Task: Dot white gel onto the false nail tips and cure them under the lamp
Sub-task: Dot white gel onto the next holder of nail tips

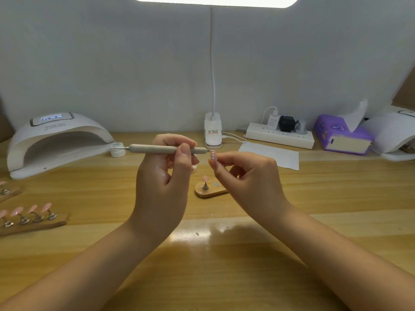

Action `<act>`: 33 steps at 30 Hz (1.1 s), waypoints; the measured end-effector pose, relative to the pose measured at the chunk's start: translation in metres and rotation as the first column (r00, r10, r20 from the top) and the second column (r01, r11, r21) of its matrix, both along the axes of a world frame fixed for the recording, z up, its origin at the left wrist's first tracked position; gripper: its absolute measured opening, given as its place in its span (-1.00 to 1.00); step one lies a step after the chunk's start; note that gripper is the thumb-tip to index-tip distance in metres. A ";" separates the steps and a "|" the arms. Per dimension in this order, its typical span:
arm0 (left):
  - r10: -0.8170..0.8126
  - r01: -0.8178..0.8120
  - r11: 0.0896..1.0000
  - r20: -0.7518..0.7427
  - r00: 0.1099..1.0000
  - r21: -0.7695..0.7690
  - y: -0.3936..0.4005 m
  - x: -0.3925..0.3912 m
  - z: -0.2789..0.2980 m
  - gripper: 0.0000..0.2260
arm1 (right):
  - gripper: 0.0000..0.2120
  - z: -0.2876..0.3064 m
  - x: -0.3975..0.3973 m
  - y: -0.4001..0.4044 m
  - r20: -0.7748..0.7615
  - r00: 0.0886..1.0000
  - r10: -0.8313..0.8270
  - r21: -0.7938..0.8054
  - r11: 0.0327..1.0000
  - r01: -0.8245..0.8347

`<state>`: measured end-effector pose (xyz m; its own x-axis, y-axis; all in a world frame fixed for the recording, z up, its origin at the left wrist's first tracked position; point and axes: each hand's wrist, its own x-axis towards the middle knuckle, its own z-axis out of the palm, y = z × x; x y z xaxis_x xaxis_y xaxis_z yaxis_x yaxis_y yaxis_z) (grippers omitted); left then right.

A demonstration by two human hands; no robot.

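Wooden desk (247,254): your left hand (161,176) pinches the pen (167,149) level, its tip just left of the nail tip (213,156) pinched in your right hand (249,176).

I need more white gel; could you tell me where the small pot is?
The small white pot sits on the table's left, beside the curing lamp's right foot.

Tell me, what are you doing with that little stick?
A person is decorating a false nail. The left hand holds a grey dotting pen level, its tip at a pink nail tip pinched in the right hand. The tip already carries white dots. More pink tips wait on a wooden stand at the left, and the curing lamp sits behind with nothing visible inside it.
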<state>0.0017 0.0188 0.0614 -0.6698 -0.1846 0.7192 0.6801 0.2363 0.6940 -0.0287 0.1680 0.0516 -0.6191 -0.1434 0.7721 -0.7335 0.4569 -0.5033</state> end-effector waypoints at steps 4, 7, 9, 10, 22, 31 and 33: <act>0.026 -0.026 0.999 0.009 1.000 -0.023 0.000 0.000 -0.001 -0.89 | -0.85 -0.001 0.000 0.000 -0.001 1.000 0.000 0.006 1.000 0.000; 0.025 -0.025 0.999 0.010 1.000 -0.023 0.000 0.000 0.000 -0.88 | -0.84 -0.002 -0.001 0.000 -0.008 1.000 -0.001 0.003 1.000 0.001; 0.024 -0.023 0.999 0.011 1.000 -0.024 0.000 0.000 0.000 -0.88 | -0.84 -0.002 -0.001 0.000 -0.008 1.000 0.001 0.003 1.000 -0.001; 0.021 -0.021 1.000 0.010 1.000 -0.016 0.001 0.000 0.000 -0.88 | -0.84 -0.002 -0.001 0.000 -0.007 1.000 0.002 0.004 1.000 -0.002; 0.029 -0.035 0.992 0.045 0.999 0.123 -0.001 -0.009 -0.015 -0.90 | -0.92 -0.023 -0.006 -0.001 0.324 0.946 0.027 -0.055 0.998 -0.009; 0.042 -0.066 0.986 0.156 0.987 0.155 -0.005 -0.019 -0.036 -0.89 | -0.87 -0.033 -0.018 0.004 0.375 0.910 -0.174 0.115 0.983 0.141; 0.044 -0.071 0.985 0.168 0.985 0.160 -0.005 -0.020 -0.038 -0.88 | -0.86 -0.035 -0.019 0.004 0.387 0.897 -0.215 0.165 0.973 0.162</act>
